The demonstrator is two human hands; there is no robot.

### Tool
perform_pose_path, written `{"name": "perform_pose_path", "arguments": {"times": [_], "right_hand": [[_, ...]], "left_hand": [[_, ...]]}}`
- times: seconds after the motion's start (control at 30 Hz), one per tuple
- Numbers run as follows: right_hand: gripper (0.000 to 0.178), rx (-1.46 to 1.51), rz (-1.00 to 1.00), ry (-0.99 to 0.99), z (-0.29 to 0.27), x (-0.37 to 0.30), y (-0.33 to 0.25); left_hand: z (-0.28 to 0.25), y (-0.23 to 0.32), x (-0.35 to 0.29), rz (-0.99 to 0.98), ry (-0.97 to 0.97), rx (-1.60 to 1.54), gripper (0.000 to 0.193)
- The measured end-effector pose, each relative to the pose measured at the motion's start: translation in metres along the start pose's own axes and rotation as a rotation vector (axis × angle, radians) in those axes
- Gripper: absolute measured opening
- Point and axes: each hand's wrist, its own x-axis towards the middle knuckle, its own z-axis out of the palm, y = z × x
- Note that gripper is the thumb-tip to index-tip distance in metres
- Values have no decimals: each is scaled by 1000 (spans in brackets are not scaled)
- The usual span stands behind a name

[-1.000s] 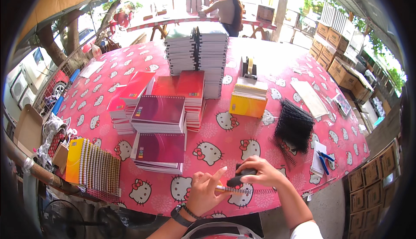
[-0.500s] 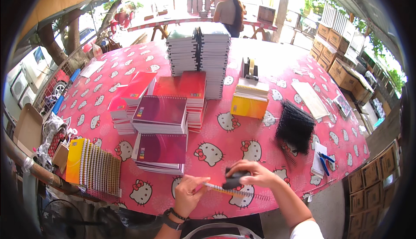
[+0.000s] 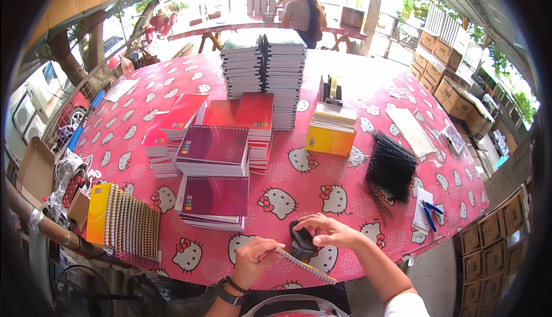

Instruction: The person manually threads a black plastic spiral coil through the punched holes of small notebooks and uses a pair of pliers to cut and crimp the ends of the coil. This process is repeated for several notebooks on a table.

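My left hand [image 3: 256, 258] is closed on the end of a thin spiral-bound notebook [image 3: 307, 266], which is seen edge-on and slants down toward the lower right. A coil runs along its binding edge. Beyond the notebook, a dark rounded object [image 3: 302, 244], whose exact kind I cannot make out, is at the table surface. My right hand [image 3: 332, 230] has its thumb and fingers around the top of this black object. To the left, purple notebooks [image 3: 214, 197] lie stacked, and a row of yellow spiral notebooks [image 3: 123, 220] stands near the table edge.
A pink patterned cloth [image 3: 276, 182] covers the table. Black coils [image 3: 392, 167], blue-handled pliers [image 3: 429, 216] on a small notepad, and a tape dispenser [image 3: 332, 91] sit rightward. Red notebooks [image 3: 256, 113] and a tall white-paged stack [image 3: 284, 81] stand farther back. Another person [image 3: 302, 15] sits beyond.
The notebook's right end has swung down toward me, and the coil no longer sticks out far past it. The black object has turned more upright under my right hand, which has shifted slightly left.
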Motion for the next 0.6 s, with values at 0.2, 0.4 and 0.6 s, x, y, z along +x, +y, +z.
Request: {"name": "perform_pose_path", "arguments": {"times": [0.2,0.4,0.6], "right_hand": [[48,-450,-192,393,-7,-5,-20],[32,-683,-312,287,33,-17,-82],[28,-521,-249,311,39,-19,-72]], "left_hand": [[1,0,1,5,37,-17,22],[3,19,9,52,4,-26,18],[6,33,15,83,-18,-11,19]]}}
